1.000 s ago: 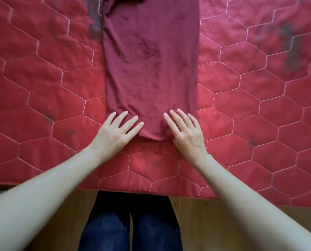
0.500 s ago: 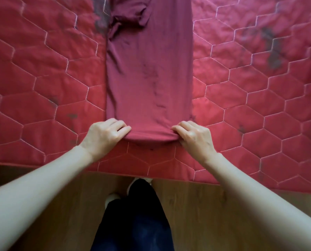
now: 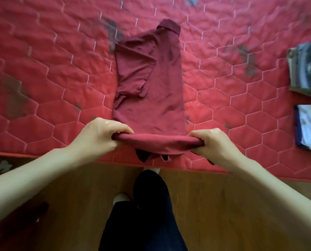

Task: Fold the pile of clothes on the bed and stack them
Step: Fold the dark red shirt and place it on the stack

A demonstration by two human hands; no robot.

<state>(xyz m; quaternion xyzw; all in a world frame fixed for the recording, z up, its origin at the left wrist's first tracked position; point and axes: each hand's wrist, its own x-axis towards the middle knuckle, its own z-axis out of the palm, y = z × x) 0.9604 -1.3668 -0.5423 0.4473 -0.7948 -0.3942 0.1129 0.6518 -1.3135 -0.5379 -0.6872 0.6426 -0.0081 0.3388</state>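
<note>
Gripping the near hem at its left corner, the left hand (image 3: 100,136) has its fingers curled over the top of the cloth and the thumb tucked beneath, so the fabric is pinched between them; its bare forearm runs down to the lower left corner of the view; between the two hands the hem of the shirt (image 3: 151,87) is lifted off the quilt (image 3: 42,78) and drawn into a taut roll, with a loose flap of the same maroon cloth hanging under it near the bed's edge; the rest of the shirt lies flat on the quilt beyond the hands, already narrowed into a long strip, one sleeve folded across its left half and the collar at the far end; the quilt is red, stitched in hexagons, with dark blotches here and there; the right hand (image 3: 216,142) holds the hem's right corner in the same way, fingers curled over and thumb under, pinching the cloth; well to the right, at the frame's edge, sit two folded stacks, a blue and grey stack (image 3: 306,69) farther away and a pale blue stack (image 3: 310,127) nearer, apart from each other and from the shirt; below the bed's edge show a wooden floor (image 3: 223,205) and dark trousers (image 3: 143,220).
</note>
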